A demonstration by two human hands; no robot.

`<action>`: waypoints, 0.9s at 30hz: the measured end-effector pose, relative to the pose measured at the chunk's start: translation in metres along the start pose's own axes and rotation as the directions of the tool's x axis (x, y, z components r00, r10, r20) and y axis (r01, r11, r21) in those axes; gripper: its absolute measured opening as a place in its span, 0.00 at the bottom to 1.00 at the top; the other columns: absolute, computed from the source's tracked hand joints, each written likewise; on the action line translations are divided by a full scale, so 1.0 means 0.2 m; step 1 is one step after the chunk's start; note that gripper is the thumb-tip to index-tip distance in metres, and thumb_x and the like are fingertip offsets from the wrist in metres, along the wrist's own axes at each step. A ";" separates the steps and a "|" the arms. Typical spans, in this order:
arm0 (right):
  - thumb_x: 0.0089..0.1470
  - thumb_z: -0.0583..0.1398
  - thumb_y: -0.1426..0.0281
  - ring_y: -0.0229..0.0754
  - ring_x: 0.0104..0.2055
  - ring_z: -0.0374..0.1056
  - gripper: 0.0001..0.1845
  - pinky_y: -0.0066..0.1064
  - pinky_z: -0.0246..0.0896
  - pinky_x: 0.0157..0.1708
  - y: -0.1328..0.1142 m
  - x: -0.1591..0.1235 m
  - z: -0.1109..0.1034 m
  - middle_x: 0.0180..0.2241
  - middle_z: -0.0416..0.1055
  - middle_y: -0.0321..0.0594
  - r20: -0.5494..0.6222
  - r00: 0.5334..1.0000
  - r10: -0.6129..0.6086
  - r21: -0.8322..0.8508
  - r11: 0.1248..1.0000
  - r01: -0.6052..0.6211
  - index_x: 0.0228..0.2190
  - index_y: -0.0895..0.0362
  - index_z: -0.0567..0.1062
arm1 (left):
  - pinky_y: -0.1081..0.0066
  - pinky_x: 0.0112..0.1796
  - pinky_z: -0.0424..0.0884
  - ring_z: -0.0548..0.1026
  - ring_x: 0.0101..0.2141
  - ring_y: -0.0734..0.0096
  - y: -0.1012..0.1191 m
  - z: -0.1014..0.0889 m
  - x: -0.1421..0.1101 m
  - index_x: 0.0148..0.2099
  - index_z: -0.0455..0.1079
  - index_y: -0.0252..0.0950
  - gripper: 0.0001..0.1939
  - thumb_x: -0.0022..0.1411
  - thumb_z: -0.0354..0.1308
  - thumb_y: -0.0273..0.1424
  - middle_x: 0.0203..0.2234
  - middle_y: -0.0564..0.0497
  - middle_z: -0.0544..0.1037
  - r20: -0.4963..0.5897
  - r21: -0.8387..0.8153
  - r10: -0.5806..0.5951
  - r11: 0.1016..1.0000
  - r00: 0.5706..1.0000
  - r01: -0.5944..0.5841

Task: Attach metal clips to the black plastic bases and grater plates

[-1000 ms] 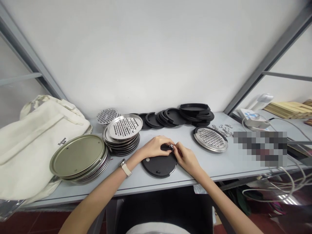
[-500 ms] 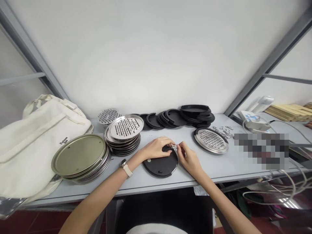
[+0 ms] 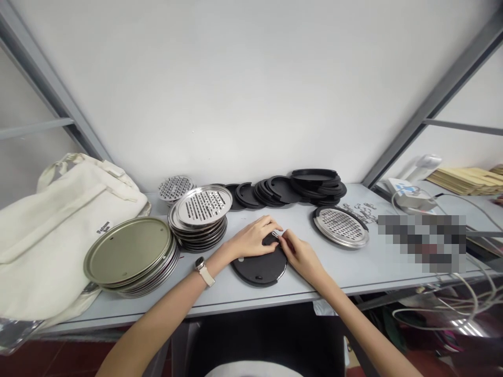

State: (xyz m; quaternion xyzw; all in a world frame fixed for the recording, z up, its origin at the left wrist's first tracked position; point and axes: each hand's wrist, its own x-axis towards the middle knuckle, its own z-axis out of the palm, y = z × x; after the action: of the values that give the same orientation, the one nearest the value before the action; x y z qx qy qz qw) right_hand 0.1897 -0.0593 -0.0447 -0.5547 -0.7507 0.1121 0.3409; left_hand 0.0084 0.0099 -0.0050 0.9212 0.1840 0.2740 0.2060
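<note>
A black round base (image 3: 261, 269) lies on the table in front of me, with a small hole near its front edge. My left hand (image 3: 257, 238) is closed over the base's upper part, with thumb and fingers curled at its far right edge. There a small metal wire clip (image 3: 276, 234) shows between the two hands. My right hand (image 3: 296, 254) pinches this clip against the edge of the base. How the clip sits in the base is hidden by my fingers. Right of my hands, a perforated steel grater disc (image 3: 341, 226) lies in another black base.
Grater discs (image 3: 204, 206) are stacked left of my hands, beside a pile of olive-topped round plates (image 3: 129, 248). Black bases (image 3: 285, 188) line the wall. Loose metal clips (image 3: 363, 212) lie at the right. A cream bag (image 3: 66, 230) rests at the left.
My right hand has moved slightly left with the clip, closer to the left fingers and the base. The left hand and the base have hardly moved.
</note>
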 end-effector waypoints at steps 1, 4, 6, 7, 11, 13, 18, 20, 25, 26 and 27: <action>0.64 0.47 0.65 0.38 0.20 0.63 0.09 0.26 0.57 0.23 0.00 0.00 0.00 0.22 0.64 0.32 0.004 1.000 -0.002 0.003 1.000 0.002 0.31 0.52 0.61 | 0.66 0.49 0.67 0.68 0.47 0.63 0.00 0.00 0.00 0.52 0.64 0.38 0.19 0.57 0.57 0.25 0.44 0.47 0.68 0.003 -0.003 -0.001 1.000 1.000 0.001; 0.63 0.47 0.65 0.38 0.20 0.63 0.09 0.26 0.57 0.23 0.00 0.00 0.00 0.22 0.65 0.32 -0.003 1.000 -0.004 0.008 1.000 0.004 0.31 0.52 0.61 | 0.66 0.48 0.67 0.69 0.46 0.63 0.00 0.00 0.00 0.52 0.64 0.38 0.19 0.57 0.56 0.25 0.44 0.47 0.67 0.001 -0.005 -0.006 1.000 1.000 0.006; 0.63 0.48 0.65 0.38 0.20 0.63 0.09 0.26 0.56 0.23 0.00 0.00 0.00 0.22 0.65 0.32 -0.004 1.000 -0.006 0.012 1.000 0.006 0.31 0.53 0.61 | 0.65 0.48 0.67 0.69 0.46 0.63 0.00 0.00 0.00 0.52 0.65 0.38 0.19 0.57 0.56 0.25 0.44 0.47 0.68 0.000 0.003 -0.009 1.000 1.000 0.009; 0.63 0.48 0.65 0.37 0.20 0.62 0.09 0.26 0.56 0.23 0.00 0.00 0.00 0.22 0.64 0.32 -0.002 1.000 -0.006 0.013 1.000 0.006 0.31 0.53 0.61 | 0.65 0.47 0.67 0.69 0.45 0.63 0.00 0.00 0.00 0.51 0.65 0.38 0.18 0.57 0.56 0.25 0.43 0.47 0.68 0.003 0.006 -0.009 1.000 1.000 0.009; 0.63 0.48 0.65 0.37 0.20 0.62 0.09 0.26 0.55 0.23 -0.01 0.00 0.00 0.22 0.64 0.31 -0.004 1.000 -0.001 0.021 1.000 0.002 0.30 0.52 0.60 | 0.66 0.46 0.68 0.69 0.44 0.63 -0.01 0.00 0.00 0.50 0.65 0.38 0.16 0.58 0.56 0.25 0.42 0.47 0.69 0.022 0.003 -0.013 1.000 1.000 0.013; 0.63 0.48 0.66 0.37 0.21 0.63 0.08 0.26 0.55 0.24 -0.01 0.00 0.00 0.23 0.64 0.32 -0.002 1.000 0.003 0.028 1.000 -0.003 0.30 0.52 0.60 | 0.67 0.45 0.68 0.70 0.43 0.64 -0.01 0.01 0.00 0.50 0.65 0.38 0.16 0.58 0.55 0.25 0.42 0.47 0.69 0.024 -0.002 -0.020 1.000 1.000 0.020; 0.63 0.49 0.65 0.37 0.20 0.61 0.08 0.26 0.54 0.23 -0.01 0.00 0.00 0.23 0.64 0.32 -0.002 0.999 0.036 0.033 0.999 -0.036 0.31 0.52 0.60 | 0.68 0.44 0.67 0.70 0.42 0.65 -0.01 0.01 0.00 0.49 0.66 0.37 0.15 0.59 0.55 0.25 0.41 0.48 0.70 0.041 0.000 -0.016 1.000 0.999 0.016; 0.63 0.49 0.64 0.36 0.20 0.60 0.08 0.26 0.54 0.23 -0.01 0.00 0.00 0.23 0.64 0.32 0.005 0.999 0.051 0.040 0.998 -0.051 0.31 0.52 0.60 | 0.68 0.44 0.67 0.70 0.42 0.65 -0.01 0.01 0.00 0.48 0.66 0.37 0.14 0.59 0.55 0.25 0.40 0.48 0.70 0.045 -0.003 -0.009 1.000 0.999 0.010; 0.62 0.49 0.64 0.37 0.20 0.62 0.09 0.25 0.53 0.23 -0.01 0.00 0.00 0.22 0.63 0.31 0.036 0.998 0.044 0.059 0.997 -0.046 0.30 0.52 0.59 | 0.69 0.45 0.67 0.70 0.42 0.65 0.00 0.00 0.00 0.48 0.65 0.37 0.14 0.59 0.54 0.23 0.39 0.48 0.71 0.043 -0.030 0.006 1.000 0.999 -0.005; 0.62 0.49 0.65 0.37 0.21 0.62 0.09 0.25 0.53 0.23 -0.01 0.00 0.00 0.22 0.63 0.31 0.041 0.998 0.041 0.054 0.998 -0.043 0.30 0.52 0.59 | 0.69 0.45 0.67 0.69 0.42 0.65 0.00 0.00 0.00 0.48 0.65 0.37 0.14 0.59 0.54 0.23 0.39 0.48 0.71 0.043 -0.035 0.009 0.999 0.999 -0.008; 0.63 0.49 0.65 0.37 0.20 0.62 0.09 0.25 0.53 0.23 -0.01 0.00 0.00 0.21 0.63 0.31 0.043 0.998 0.038 0.046 0.998 -0.040 0.30 0.52 0.59 | 0.69 0.45 0.67 0.69 0.43 0.65 0.00 0.00 0.00 0.48 0.65 0.37 0.14 0.59 0.54 0.23 0.39 0.48 0.71 0.042 -0.039 0.012 0.999 0.999 -0.010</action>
State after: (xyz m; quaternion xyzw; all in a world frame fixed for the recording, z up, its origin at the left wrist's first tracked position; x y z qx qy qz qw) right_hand 0.1883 -0.0596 -0.0436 -0.5587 -0.7438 0.1483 0.3356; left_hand 0.0095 0.0100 -0.0050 0.9237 0.1691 0.2590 0.2262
